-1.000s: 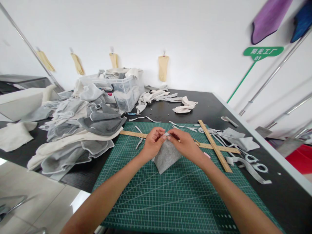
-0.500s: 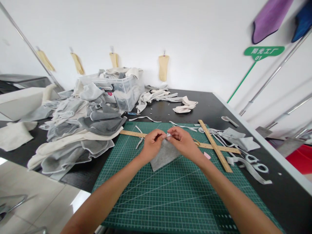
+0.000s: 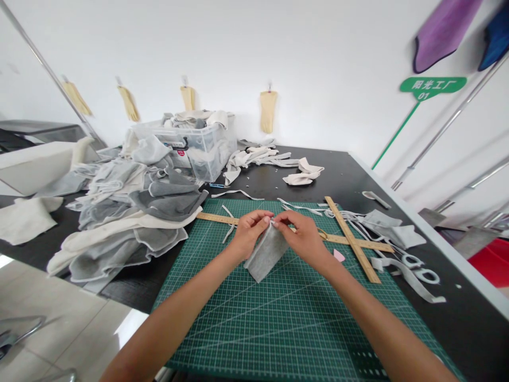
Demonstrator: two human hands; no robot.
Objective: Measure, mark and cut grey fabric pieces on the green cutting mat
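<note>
A small piece of grey fabric (image 3: 267,255) hangs by its top edge from the fingertips of both hands, over the green cutting mat (image 3: 254,329). My left hand (image 3: 250,232) pinches the edge from the left, and my right hand (image 3: 299,233) pinches it close by from the right. The fingertips nearly meet at the top of the cloth. Behind the hands lies a wooden ruler (image 3: 217,218), partly hidden by them. A second wooden ruler (image 3: 352,239) crosses it at the right.
Heaped grey and white fabric (image 3: 131,212) covers the left of the black table, with a clear plastic bin (image 3: 204,154) full of cloth behind. White-handled scissors (image 3: 425,273), fabric strips and a pink chalk piece (image 3: 339,255) lie right. Blue-handled snips (image 3: 218,185) rest beyond the mat.
The grey fabric has turned and now hangs narrower, folded along its length, with its lower corner shifted slightly right. Both hands keep their pinch in nearly the same place.
</note>
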